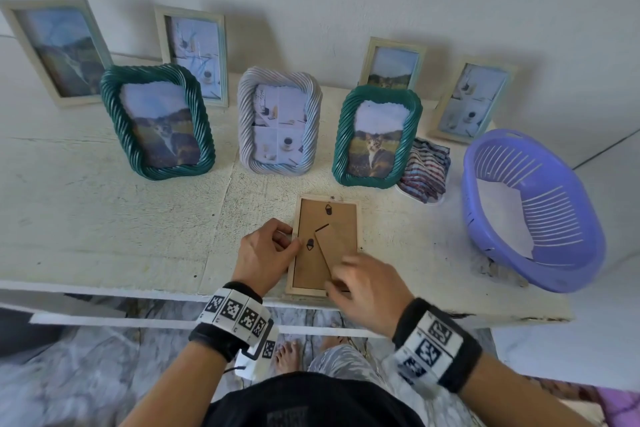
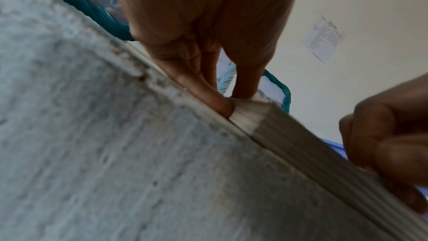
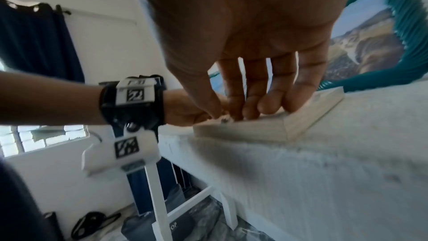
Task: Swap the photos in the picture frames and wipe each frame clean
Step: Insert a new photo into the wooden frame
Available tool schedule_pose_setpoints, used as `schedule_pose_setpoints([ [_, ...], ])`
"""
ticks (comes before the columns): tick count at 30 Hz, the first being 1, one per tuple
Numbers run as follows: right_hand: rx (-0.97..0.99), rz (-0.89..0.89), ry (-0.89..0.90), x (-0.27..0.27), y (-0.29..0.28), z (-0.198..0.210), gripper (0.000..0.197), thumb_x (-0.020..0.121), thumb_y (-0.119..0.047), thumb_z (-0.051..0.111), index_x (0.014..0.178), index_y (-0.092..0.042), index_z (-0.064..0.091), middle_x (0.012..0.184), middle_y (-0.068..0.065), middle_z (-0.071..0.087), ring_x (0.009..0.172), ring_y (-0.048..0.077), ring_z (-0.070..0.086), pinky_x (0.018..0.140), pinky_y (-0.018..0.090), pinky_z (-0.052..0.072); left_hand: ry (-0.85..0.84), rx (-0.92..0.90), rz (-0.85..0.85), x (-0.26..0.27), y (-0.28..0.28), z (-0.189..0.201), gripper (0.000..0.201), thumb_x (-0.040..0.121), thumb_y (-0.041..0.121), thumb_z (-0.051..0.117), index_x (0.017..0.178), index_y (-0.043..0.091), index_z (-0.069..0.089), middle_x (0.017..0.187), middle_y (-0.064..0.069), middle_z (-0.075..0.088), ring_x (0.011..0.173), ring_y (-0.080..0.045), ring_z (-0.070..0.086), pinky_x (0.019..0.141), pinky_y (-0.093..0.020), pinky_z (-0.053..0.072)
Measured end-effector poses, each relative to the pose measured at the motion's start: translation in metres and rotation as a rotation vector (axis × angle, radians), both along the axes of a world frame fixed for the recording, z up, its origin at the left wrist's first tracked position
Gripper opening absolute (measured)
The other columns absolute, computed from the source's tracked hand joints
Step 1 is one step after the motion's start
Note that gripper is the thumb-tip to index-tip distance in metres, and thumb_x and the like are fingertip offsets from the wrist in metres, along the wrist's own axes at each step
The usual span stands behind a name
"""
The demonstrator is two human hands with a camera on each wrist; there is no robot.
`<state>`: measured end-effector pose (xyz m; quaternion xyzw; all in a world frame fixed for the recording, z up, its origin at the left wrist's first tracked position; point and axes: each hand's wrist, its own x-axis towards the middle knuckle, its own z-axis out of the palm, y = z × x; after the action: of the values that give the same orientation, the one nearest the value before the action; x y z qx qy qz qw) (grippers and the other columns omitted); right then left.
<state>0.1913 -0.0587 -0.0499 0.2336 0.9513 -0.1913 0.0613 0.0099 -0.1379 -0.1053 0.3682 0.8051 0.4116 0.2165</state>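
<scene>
The small wooden frame (image 1: 325, 246) lies face down at the near edge of the table (image 1: 104, 218), in front of the right-hand green frame (image 1: 375, 135), with its brown backing board (image 1: 311, 263) and folded-out stand (image 1: 334, 246) facing up. The left hand (image 1: 265, 250) pinches at the frame's left edge, thumb and fingertips curled onto the rail beside a small black turn clip (image 1: 310, 244). The right hand (image 1: 367, 288) is curled over the near end of the frame, fingertips pressing at the bottom rail; whether it actually grips a clip there I cannot tell. The frame looks light and stiff, but it likely carries a glass pane underneath, so it should stay flat on the table while the clips are turned. The backing board is thin and may bend; lifting it by the stand or by one freed edge seems safest. The striped cloth (image 1: 427, 170), just right of the green frame, is on hand for wiping.
</scene>
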Motion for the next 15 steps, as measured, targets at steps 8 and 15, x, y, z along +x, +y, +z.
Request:
schedule_pose_setpoints([
  [8,0.234,-0.131,0.102,0.005,-0.022,-0.018,0.031,0.082,-0.043,0.047,0.066,-0.02,0.061,0.068,-0.008,0.051,0.059,0.011,0.049,0.052,0.022,0.035,0.007,-0.01,0.0,0.0,0.0,0.001,0.018,0.084,0.031,0.074,0.092,0.017,0.065,0.071,0.009,0.063,0.064,-0.006,0.059,0.06,-0.013,0.046],
  [15,0.145,-0.076,0.182,0.002,-0.027,-0.028,0.016,0.088,-0.029,0.05,0.077,-0.02,0.057,0.079,-0.008,0.052,0.076,0.012,0.049,0.064,0.027,0.044,0.02,-0.015,0.004,0.001,0.0,0.001,0.015,0.084,0.029,0.074,0.09,0.019,0.065,0.069,0.011,0.062,0.062,-0.002,0.057,0.058,-0.008,0.042],
])
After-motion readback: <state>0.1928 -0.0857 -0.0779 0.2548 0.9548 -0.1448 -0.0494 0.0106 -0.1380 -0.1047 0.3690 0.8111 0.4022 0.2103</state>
